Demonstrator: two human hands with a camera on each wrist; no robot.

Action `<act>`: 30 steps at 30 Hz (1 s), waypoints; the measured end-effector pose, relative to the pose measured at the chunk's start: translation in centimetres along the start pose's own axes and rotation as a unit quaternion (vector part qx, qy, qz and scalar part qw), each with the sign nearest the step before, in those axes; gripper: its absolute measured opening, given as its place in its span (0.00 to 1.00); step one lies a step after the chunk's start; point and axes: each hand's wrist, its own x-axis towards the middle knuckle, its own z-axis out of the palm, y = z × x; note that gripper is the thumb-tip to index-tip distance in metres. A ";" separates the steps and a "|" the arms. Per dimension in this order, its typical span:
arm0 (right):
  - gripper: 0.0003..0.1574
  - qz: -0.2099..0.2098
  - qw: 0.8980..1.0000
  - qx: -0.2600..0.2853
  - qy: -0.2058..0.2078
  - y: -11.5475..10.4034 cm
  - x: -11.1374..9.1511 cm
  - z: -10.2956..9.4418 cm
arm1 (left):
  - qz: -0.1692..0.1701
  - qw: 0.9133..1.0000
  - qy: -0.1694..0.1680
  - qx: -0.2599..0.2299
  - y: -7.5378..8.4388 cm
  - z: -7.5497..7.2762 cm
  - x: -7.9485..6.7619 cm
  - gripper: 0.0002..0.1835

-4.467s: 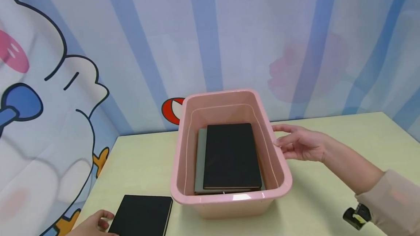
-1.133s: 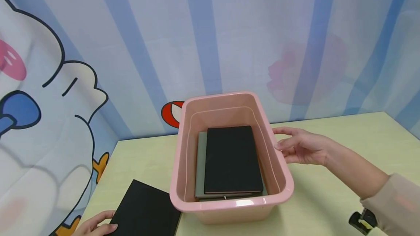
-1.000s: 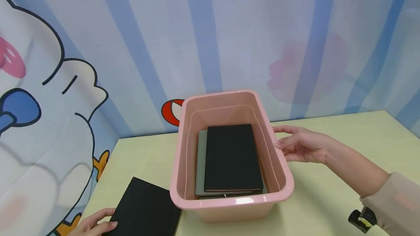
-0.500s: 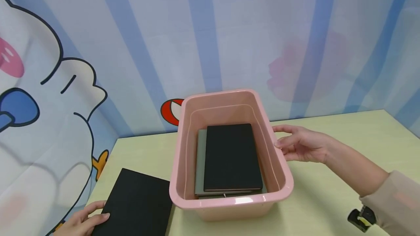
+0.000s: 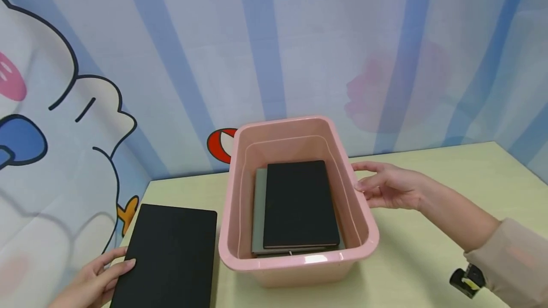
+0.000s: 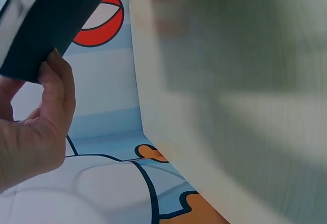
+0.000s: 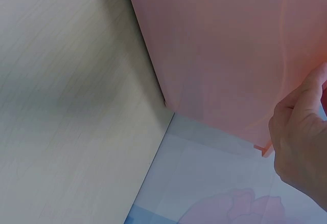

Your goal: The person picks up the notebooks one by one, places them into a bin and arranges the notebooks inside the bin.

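My left hand (image 5: 96, 277) grips a black notebook (image 5: 167, 260) by its left edge, thumb on the cover and fingers beneath. In the left wrist view the notebook (image 6: 61, 19) is held up off the table. Right of it stands a pink plastic bin (image 5: 299, 264). Inside the bin, another black notebook (image 5: 299, 203) lies on a grey notebook (image 5: 259, 208); anything lower is mostly hidden. My right hand (image 5: 391, 187) holds the bin's right rim, with the thumb at the edge; the right wrist view shows this hand (image 7: 301, 132) against the bin's outer wall.
The pale table (image 5: 449, 179) extends to both sides of the bin. A printed cloth backdrop (image 5: 317, 51) with blue stripes rises right behind the table's rear edge. A small black device (image 5: 467, 280) sits at my right sleeve.
The left hand took hold of the black notebook from the table, raised and turned it, and has shifted it up and left. The right hand and the bin have stayed in place.
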 end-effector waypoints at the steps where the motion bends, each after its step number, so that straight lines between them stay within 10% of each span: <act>1: 0.51 -0.001 1.000 -0.001 0.001 0.0 0.0 0.0 | 0.001 1.000 0.004 -0.010 0.1 0.0 0.0 0.30; 24: 0.50 0.003 1.000 -0.003 0.015 -0.5 -0.1 -0.4 | -0.004 0.991 0.089 -0.096 1.4 -0.6 -0.6 0.43; 30: 0.50 0.003 1.000 0.000 0.013 -0.6 -0.3 -0.8 | 0.011 0.987 0.091 -0.131 1.9 -0.6 -0.7 0.27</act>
